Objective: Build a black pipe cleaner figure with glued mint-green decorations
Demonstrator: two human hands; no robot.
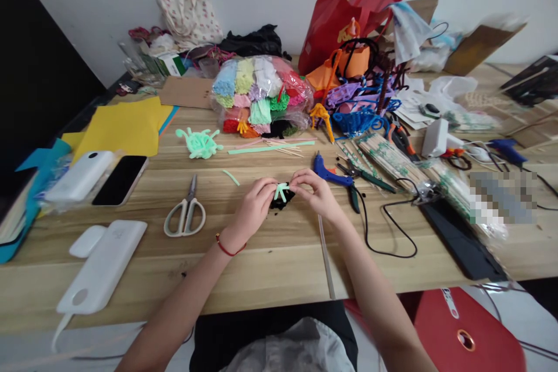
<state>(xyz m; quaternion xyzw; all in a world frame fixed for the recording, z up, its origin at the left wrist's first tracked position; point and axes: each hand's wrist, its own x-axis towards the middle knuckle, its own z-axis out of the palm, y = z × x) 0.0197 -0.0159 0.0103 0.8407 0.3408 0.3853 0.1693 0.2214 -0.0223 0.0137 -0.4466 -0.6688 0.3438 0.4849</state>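
My left hand [254, 207] and my right hand [314, 192] meet at the middle of the wooden table [270, 261]. Both pinch a small piece made of mint-green pipe cleaner [281, 190] wound on a black fuzzy part [281, 201]. The fingers of each hand are closed round it. A red string sits on my left wrist. A thin pale stick [326, 256] lies on the table under my right forearm.
Scissors [186, 214] lie left of my hands, a blue glue gun [328, 172] and pliers to the right. A mint pipe-cleaner cluster [199, 143], a bag of coloured pipe cleaners [260, 96], bamboo sticks [392, 157], a phone [120, 179], power banks and yellow felt [124, 128] surround them.
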